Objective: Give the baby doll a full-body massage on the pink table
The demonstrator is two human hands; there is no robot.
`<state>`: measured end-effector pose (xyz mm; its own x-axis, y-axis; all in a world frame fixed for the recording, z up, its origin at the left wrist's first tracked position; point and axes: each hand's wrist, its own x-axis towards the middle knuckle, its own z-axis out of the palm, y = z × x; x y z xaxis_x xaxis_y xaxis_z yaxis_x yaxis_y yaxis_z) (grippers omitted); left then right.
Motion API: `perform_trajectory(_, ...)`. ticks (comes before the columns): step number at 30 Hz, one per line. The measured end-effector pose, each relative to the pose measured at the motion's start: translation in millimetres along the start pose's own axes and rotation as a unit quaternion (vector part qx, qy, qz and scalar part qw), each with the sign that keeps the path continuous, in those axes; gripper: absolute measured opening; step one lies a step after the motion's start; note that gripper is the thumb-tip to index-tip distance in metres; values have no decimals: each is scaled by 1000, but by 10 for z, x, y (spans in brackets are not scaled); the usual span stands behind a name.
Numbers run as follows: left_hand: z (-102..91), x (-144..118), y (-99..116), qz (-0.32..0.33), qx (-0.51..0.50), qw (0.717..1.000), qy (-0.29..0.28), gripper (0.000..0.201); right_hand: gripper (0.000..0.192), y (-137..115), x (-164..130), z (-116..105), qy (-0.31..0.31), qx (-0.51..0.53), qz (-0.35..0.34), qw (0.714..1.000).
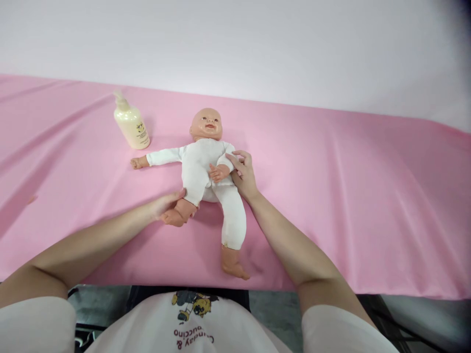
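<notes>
A baby doll [200,159] with a white cloth body lies on its back, its head toward the far side. My left hand [170,202] is closed around the doll's bent leg near the foot, its fingers partly hidden beneath. My right hand [243,175] curls around the doll's arm and side, the thumb and fingers at the sleeve. That arm is bent across the belly, while the doll's other arm stretches out to the left. The second leg hangs straight toward me, untouched.
A cream pump bottle [133,126] stands at the back left, beyond the doll's outstretched arm. Pink cloth [349,196] with folds covers the table, whose near edge runs just in front of my body. A white wall [235,49] rises behind.
</notes>
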<state>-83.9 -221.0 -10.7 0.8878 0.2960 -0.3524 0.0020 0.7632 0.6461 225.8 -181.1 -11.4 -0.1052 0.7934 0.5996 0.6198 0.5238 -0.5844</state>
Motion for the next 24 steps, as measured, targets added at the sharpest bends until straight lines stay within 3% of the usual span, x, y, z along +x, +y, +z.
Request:
perform_trajectory(4,-22,6,6,19,-3,1000,2,71,42,11,6,1,-2,15,7,1000)
perform_trajectory(9,-19,5,-18,27,-4,999,-38,71,41,-40,13,-10,3,65,42,997)
perform_trajectory(13,45,-23,-23,19,36,996,-77,69,38,-48,26,11,49,130,95,986)
perform_trajectory(18,214,-104,53,12,134,982,-129,71,34,55,33,82,119,254,196,940)
perform_trajectory(24,364,-128,196,-35,202,944,-259,64,41,114,67,133,174,354,263,881)
